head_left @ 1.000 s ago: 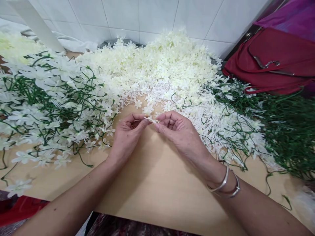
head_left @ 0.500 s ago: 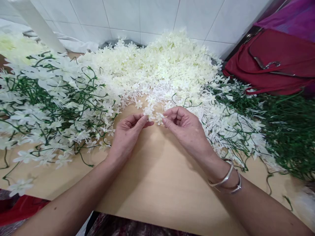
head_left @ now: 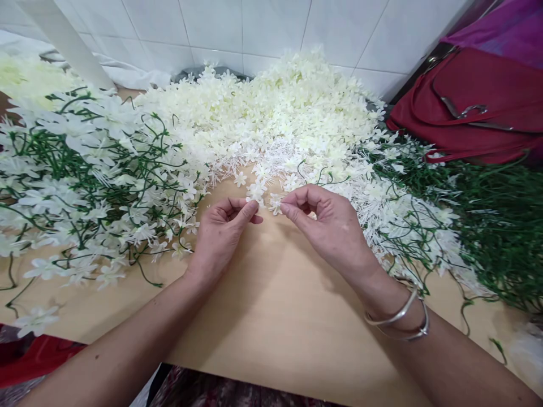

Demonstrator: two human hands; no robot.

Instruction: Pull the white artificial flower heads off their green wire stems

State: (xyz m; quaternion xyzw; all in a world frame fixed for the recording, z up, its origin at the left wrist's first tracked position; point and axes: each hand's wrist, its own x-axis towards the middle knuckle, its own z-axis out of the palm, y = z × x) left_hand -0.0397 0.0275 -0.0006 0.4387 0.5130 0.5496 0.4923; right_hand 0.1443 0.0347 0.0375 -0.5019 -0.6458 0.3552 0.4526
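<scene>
My left hand (head_left: 227, 223) pinches a white flower (head_left: 256, 193) between thumb and fingertips. Just to the right, my right hand (head_left: 320, 217) has thumb and forefinger closed on the edge of another small white flower (head_left: 275, 204). The two flowers are close, with a narrow gap between them, above the wooden table (head_left: 275, 316). One loose white flower (head_left: 240, 179) lies behind my left fingertips. Beyond both hands rises a heap of cream-white flower heads (head_left: 280, 107).
White flowers on green stems (head_left: 97, 181) crowd the left side. At right are more stemmed flowers (head_left: 407, 215) and a dark green stem pile (head_left: 500, 226). A red bag (head_left: 479, 107) stands at the back right, and a tiled wall (head_left: 271, 28) closes the rear.
My right wrist and its bangles have shifted slightly right and down, with the back of the hand turned a little. My left fingers have drawn in slightly. Both pinches persist.
</scene>
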